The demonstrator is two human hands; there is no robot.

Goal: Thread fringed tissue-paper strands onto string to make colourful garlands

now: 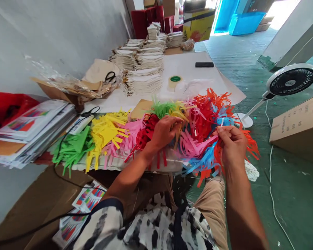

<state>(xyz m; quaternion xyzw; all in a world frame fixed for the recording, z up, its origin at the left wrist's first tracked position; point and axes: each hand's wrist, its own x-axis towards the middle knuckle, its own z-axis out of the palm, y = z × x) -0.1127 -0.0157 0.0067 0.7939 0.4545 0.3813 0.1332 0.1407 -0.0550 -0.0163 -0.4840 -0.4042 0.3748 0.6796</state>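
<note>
Fringed paper strips [106,139] in green, yellow, pink, red, blue and orange lie in a long, bushy heap along the table's near edge. My left hand [164,133] curls over the middle of the heap, its fingers closed on red and yellow strands. To the right, my right hand [232,146] pinches pink and blue fringe together with a thin white strip [221,122] between finger and thumb. Where the strands enter my fingers, they are partly hidden.
Behind the heap stand a tape roll [175,82], a black phone [204,64], black-handled scissors [110,77] and stacks of bundled white items [143,69]. Printed sheets [33,132] lie at left. A white fan [289,83] and cardboard box [297,125] stand at right.
</note>
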